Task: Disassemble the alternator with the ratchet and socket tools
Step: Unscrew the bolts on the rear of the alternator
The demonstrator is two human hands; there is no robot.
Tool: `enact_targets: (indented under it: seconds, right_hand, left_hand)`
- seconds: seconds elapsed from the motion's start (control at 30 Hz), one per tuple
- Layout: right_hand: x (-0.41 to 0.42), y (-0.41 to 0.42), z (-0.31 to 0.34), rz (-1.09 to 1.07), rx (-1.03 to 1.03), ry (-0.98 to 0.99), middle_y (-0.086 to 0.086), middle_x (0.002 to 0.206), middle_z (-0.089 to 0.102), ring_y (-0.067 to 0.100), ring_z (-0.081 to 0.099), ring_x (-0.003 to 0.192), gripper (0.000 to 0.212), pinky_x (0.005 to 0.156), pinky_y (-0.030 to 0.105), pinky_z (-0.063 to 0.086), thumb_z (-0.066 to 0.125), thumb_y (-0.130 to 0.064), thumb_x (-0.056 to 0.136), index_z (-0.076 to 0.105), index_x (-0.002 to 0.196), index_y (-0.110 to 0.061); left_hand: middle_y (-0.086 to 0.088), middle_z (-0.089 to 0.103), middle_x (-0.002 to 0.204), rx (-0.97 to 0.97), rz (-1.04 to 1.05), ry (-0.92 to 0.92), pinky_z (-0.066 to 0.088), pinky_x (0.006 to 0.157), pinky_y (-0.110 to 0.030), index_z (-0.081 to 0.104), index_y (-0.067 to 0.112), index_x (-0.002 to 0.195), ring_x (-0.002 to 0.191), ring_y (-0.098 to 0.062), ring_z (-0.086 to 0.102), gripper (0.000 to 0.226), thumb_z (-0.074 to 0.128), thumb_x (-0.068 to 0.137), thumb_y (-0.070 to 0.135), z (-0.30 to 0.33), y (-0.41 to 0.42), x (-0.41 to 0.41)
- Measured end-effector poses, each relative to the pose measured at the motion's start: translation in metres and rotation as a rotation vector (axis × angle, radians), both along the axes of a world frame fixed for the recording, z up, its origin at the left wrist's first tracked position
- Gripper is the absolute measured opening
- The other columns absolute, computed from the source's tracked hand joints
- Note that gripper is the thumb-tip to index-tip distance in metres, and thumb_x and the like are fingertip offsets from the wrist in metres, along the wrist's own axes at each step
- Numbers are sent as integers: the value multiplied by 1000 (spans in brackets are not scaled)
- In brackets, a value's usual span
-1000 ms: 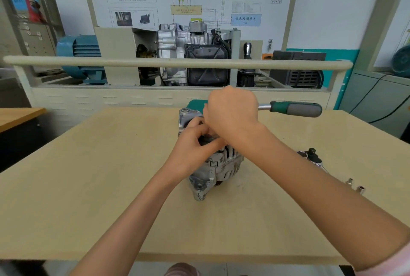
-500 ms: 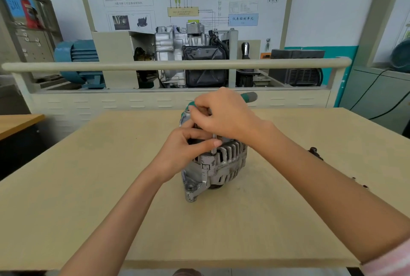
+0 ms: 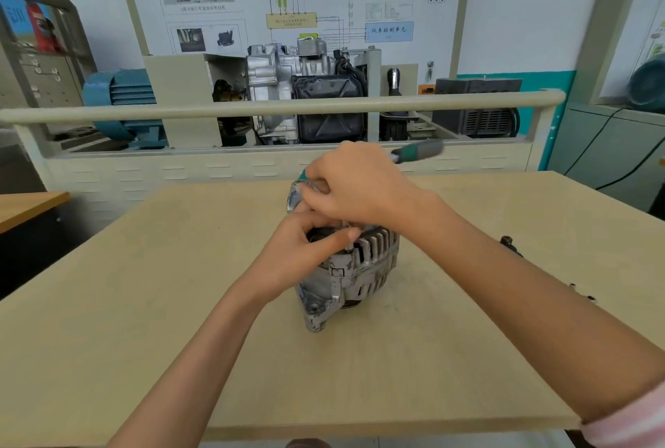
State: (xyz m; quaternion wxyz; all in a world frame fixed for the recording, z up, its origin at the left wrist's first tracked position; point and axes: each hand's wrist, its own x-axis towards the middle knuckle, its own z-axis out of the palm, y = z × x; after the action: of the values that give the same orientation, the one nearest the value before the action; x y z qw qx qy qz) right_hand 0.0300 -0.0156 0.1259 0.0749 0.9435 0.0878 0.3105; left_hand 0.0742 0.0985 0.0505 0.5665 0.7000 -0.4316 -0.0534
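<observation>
Seen from my head camera, a grey, ribbed cast-metal alternator (image 3: 354, 273) stands near the middle of a pale wooden tabletop (image 3: 144, 303), its slotted housing facing right. My left hand (image 3: 306, 249) curls around the alternator's upper left side, thumb laid across the top edge of the casing. My right hand (image 3: 354, 186) sits just above it, fingers bent around the head end of a ratchet with a green and grey handle (image 3: 419, 151); the handle sticks out past my knuckles toward the upper right, blurred. The socket end is hidden under my fingers. At the table's right edge, partly behind my right forearm, lie small dark metal parts (image 3: 507, 243), too small to identify. Beyond the table, a beige rail (image 3: 252, 107) crosses in front of a silver engine display (image 3: 288, 76).
</observation>
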Motion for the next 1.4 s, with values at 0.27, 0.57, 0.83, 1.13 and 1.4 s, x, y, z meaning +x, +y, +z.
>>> enact_targets:
  seconds: [0.27,0.57,0.83,1.13,1.4]
  right_hand:
    - [-2,5,-4,-23,64,-29,-7,47,31,5,26,44,42,44,25,16,47,-35,91,34,54,-20]
    - [2,14,-6,-424,84,-126,0,53,32,15,27,43,43,42,23,16,43,-26,94,31,54,-16]
    - [7,-3,-4,172,228,16,-3,43,29,11,32,45,50,47,26,26,54,-33,88,25,49,-19]
    - [-8,14,-11,-346,93,-152,-2,48,29,14,25,41,46,42,24,12,45,-29,92,28,51,-18]
    - [-7,4,-5,-262,26,-115,-3,52,30,13,27,45,40,43,25,13,44,-31,93,35,57,-15]
  left_hand:
    - [-13,64,107,-42,-47,25,49,88,-25,76,11,82,101,-14,62,30,71,67,37,3,4,3]
    - [4,54,112,-61,62,-75,46,87,-20,72,11,79,103,-5,54,9,66,82,4,-2,-10,-11]
    - [-10,60,109,27,4,-48,44,86,-31,72,6,78,105,-17,56,28,65,84,33,-1,-4,-2]
    - [-1,55,99,-55,-23,-103,39,76,-10,72,36,67,90,-5,52,26,72,79,13,1,-5,-4]
    - [9,51,97,-15,25,-93,38,76,-6,69,35,61,92,7,51,32,64,86,16,0,-6,-9]
